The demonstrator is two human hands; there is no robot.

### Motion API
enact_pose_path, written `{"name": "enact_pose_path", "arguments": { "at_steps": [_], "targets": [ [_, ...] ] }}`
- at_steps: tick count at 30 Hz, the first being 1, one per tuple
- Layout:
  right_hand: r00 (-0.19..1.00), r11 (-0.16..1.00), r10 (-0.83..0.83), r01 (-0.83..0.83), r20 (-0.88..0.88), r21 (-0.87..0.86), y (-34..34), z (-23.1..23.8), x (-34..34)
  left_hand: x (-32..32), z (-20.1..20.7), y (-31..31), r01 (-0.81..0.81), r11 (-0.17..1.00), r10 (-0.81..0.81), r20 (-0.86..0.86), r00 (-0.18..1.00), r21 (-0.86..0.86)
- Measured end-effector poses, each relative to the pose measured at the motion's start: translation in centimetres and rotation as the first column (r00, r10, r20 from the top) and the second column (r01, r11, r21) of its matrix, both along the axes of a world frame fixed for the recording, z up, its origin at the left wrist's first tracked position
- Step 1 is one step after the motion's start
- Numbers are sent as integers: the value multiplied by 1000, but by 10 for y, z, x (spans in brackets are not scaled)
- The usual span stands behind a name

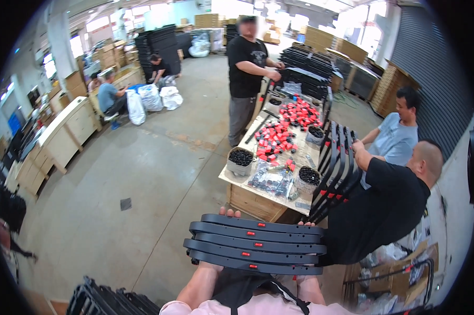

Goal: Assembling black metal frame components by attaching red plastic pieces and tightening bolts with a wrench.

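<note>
Across both hands lies a stack of several black, slightly curved bars (256, 243), each with a small red insert near its middle. My left hand (230, 212) is wrapped round the stack toward its left end, with the fingertips showing over the far edge. Near the right end, my right hand (306, 224) grips the same stack; only its fingertips show past the bars. The palms are hidden underneath. Just beyond the stack stands a wooden worktable (231, 182) with red-and-black plastic parts (272, 140) heaped on it.
Tubs of small black parts (240, 160) and a clear plastic bag (272, 179) sit on the table. Close on my right is a person in black (386, 205), beside upright black frames (335, 157). Another person (246, 68) stands at the table's far left. Black frames (108, 300) are stacked at lower left.
</note>
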State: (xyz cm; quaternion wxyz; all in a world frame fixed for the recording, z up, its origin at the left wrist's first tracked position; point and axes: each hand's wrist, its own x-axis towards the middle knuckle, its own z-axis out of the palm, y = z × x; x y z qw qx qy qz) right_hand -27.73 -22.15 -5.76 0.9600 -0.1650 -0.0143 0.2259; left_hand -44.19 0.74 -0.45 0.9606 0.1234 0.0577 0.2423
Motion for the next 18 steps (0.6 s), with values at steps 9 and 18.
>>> {"name": "enact_pose_path", "arguments": {
  "at_steps": [9,18],
  "targets": [
    [852,863,506,-498,-138,91,-16,61,-2,-69,17,-111,-519,854,520,-27,854,37],
    [494,493,858,-869,143,43,-6,38,-52,-162,7,-233,-854,519,854,52,518,-25]
  ]
}}
